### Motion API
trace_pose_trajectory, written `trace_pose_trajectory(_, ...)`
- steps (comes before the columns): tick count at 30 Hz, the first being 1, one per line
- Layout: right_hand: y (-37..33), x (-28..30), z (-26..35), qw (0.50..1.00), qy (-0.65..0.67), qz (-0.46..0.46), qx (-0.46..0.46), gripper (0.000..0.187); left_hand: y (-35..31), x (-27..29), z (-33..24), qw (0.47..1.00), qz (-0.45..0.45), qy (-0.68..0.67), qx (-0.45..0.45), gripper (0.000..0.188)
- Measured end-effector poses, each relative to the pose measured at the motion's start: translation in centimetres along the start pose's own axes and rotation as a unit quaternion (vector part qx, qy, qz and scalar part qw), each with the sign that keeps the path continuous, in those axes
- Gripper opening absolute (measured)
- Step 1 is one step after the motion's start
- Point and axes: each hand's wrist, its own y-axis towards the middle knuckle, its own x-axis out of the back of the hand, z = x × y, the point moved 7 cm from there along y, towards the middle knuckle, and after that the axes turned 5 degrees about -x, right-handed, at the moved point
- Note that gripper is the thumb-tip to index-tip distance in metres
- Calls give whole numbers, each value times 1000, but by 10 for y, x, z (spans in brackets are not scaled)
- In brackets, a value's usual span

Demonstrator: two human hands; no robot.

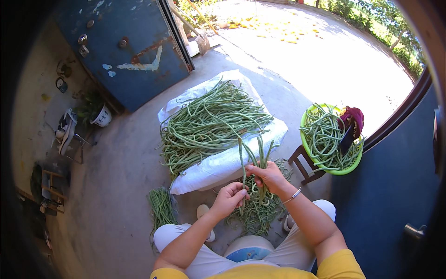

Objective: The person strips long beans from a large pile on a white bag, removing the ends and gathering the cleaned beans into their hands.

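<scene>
Between my knees and the white sack, my right hand [270,177] is closed around a few long green beans [261,151] whose ends stick up past the fingers. My left hand [231,199] pinches a single long bean [242,162] just left of that bunch. In front of both hands, a big heap of long beans [213,123] lies on the white woven sack [209,172]. Below my hands, a looser pile of beans and bits [258,211] covers the floor between my feet.
A tied bundle of thin beans [161,209] lies by my left knee. To the right, a lime-green basket [341,171] of beans, with a maroon cap [355,120] on it, rests on a wooden stool [304,166]. Blue doors [130,51] flank the bright doorway; a potted plant [101,115] stands left.
</scene>
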Motion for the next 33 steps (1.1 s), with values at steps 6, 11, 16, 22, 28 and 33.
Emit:
trace_pose_trajectory(6, -12, -14, -10, 998, -19, 49, -35, 16, -8, -20, 4, 994, 19, 102, 20, 15)
trace_pose_trajectory(11, -21, -13, -10, 993, -76, 72, -54, 15, -8, 16, -24, 983, -61, 173, -26, 17)
trace_pose_trajectory(16, -31, -13, -9, 991, -90, 67, -74, 17, -4, 49, -62, 970, -183, 123, -100, 27)
trace_pose_trajectory(22, -36, -13, -12, 987, -123, 76, -63, 15, -10, 42, -88, 875, -183, 381, -238, 16)
trace_pose_trajectory(28, -47, -10, 8, 975, -206, 79, -32, 15, -10, 36, -87, 778, -127, 573, -224, 18)
trace_pose_trajectory(33, -54, 0, 17, 965, -208, 145, -64, 14, -2, 45, -60, 979, -52, 181, -84, 21)
